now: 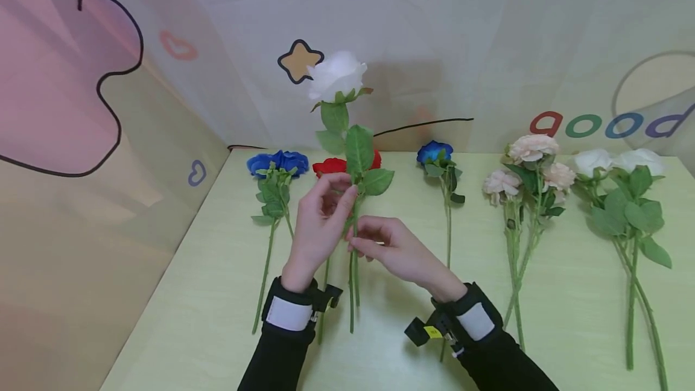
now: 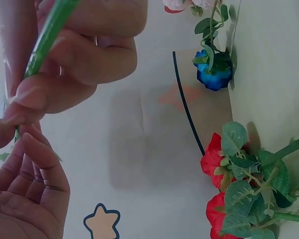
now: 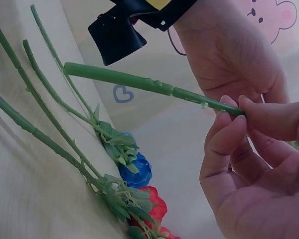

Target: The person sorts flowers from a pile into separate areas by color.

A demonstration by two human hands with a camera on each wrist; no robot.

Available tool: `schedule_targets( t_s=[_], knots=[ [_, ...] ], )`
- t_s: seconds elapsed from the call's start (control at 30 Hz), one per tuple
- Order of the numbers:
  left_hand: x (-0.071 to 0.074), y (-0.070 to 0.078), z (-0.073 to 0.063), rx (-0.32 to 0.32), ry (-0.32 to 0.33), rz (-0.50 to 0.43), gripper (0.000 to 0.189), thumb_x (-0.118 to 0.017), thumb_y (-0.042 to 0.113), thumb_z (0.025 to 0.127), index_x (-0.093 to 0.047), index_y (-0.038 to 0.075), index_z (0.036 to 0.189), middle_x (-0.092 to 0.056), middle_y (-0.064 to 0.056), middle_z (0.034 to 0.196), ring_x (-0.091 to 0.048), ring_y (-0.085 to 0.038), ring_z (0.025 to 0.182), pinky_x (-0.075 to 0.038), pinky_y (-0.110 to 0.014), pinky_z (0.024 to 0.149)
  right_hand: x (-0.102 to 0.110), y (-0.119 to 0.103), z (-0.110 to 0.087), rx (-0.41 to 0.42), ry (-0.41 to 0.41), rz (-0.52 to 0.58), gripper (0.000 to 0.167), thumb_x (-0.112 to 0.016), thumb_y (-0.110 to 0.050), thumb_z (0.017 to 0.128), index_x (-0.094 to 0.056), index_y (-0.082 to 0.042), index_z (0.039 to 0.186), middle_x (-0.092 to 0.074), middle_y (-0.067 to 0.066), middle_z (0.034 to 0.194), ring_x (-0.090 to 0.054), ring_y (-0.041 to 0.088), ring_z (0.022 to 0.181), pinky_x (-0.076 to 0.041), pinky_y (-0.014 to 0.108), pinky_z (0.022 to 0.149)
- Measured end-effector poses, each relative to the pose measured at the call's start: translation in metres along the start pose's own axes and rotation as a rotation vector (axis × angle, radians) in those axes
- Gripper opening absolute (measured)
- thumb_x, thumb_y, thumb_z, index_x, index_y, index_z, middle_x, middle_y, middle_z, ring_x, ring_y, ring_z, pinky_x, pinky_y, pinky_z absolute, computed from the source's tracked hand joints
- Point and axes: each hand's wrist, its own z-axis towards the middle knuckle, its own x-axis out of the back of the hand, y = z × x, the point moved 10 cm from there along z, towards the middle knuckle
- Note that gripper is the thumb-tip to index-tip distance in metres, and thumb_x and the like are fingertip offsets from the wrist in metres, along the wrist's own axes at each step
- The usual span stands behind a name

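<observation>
A white rose [image 1: 338,77] stands upright above the table, its bloom in front of the wall and its green leaves [image 1: 359,152] below it. My left hand [image 1: 321,222] pinches the stem just under the leaves. Lower down, the fingertips of my right hand [image 1: 399,251] pinch the same stem. In the right wrist view the cut end of the rose stem [image 3: 119,77] juts out past the right thumb and fingers. Behind the left hand lie red roses [image 1: 330,166], partly hidden in the head view.
Blue roses [image 1: 278,163] lie at the table's left. To the right lie a single blue rose [image 1: 434,151], a bunch of pale pink flowers [image 1: 533,148] and white roses [image 1: 637,162]. A printed cloth wall [image 1: 461,29] rises behind the table [image 1: 402,330].
</observation>
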Motion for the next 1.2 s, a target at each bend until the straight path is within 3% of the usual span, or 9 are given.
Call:
schedule_targets(
  t_s=[0.2, 0.43, 0.67, 0.93, 1.1, 1.2],
  knots=[
    [-0.006, -0.002, 0.002, 0.003, -0.022, 0.049, 0.02, -0.062, 0.012, 0.1, -0.065, 0.003, 0.118, -0.071, -0.013, 0.102, -0.063, -0.029, 0.071, -0.05, -0.021, 0.065, 0.016, 0.007, -0.008, -0.028, 0.029, 0.037, 0.016, -0.054, -0.01, 0.103, -0.065, 0.0, 0.111, -0.066, 0.006, 0.096, -0.058, 0.011, 0.079, -0.052, 0.024, 0.073],
    [-0.014, 0.002, 0.002, -0.024, -0.057, 0.138, 0.019, -0.062, 0.012, 0.099, -0.067, 0.005, 0.116, -0.072, -0.012, 0.103, -0.063, -0.019, 0.075, -0.052, -0.023, 0.067, 0.04, 0.02, -0.025, -0.069, 0.036, 0.076, 0.016, -0.055, -0.013, 0.104, -0.061, 0.0, 0.111, -0.067, -0.001, 0.094, -0.059, 0.009, 0.08, -0.053, 0.024, 0.074],
    [-0.03, 0.002, -0.003, -0.043, -0.151, 0.218, 0.021, -0.062, 0.01, 0.099, -0.067, 0.005, 0.119, -0.074, -0.012, 0.1, -0.065, -0.018, 0.077, -0.055, -0.023, 0.069, 0.074, 0.027, -0.052, -0.05, 0.042, 0.074, 0.012, -0.053, -0.013, 0.105, -0.06, -0.005, 0.108, -0.067, -0.005, 0.092, -0.06, 0.013, 0.081, -0.053, 0.024, 0.073],
    [-0.046, 0.001, -0.007, -0.068, -0.243, 0.349, 0.022, -0.063, 0.009, 0.098, -0.067, 0.007, 0.12, -0.073, -0.007, 0.102, -0.065, -0.016, 0.084, -0.059, -0.032, 0.072, 0.133, 0.044, -0.108, -0.111, 0.042, 0.116, 0.015, -0.044, -0.014, 0.108, -0.057, -0.009, 0.115, -0.065, -0.004, 0.1, -0.064, 0.012, 0.092, -0.055, 0.024, 0.081],
    [-0.049, 0.001, -0.012, -0.076, -0.269, 0.387, 0.022, -0.064, 0.01, 0.098, -0.067, 0.008, 0.12, -0.073, -0.007, 0.103, -0.066, -0.018, 0.084, -0.06, -0.037, 0.073, 0.179, 0.064, -0.153, -0.09, 0.081, 0.226, 0.025, -0.034, -0.004, 0.109, -0.057, -0.007, 0.121, -0.065, -0.002, 0.105, -0.063, 0.01, 0.097, -0.053, 0.023, 0.083],
    [-0.049, 0.001, -0.015, -0.08, -0.282, 0.409, 0.022, -0.065, 0.01, 0.097, -0.067, 0.007, 0.119, -0.072, -0.008, 0.103, -0.066, -0.018, 0.084, -0.06, -0.038, 0.073, 0.205, 0.081, -0.183, -0.133, 0.137, 0.25, 0.027, -0.032, -0.004, 0.109, -0.057, -0.006, 0.12, -0.065, -0.001, 0.105, -0.063, 0.01, 0.097, -0.054, 0.022, 0.082]
  ],
)
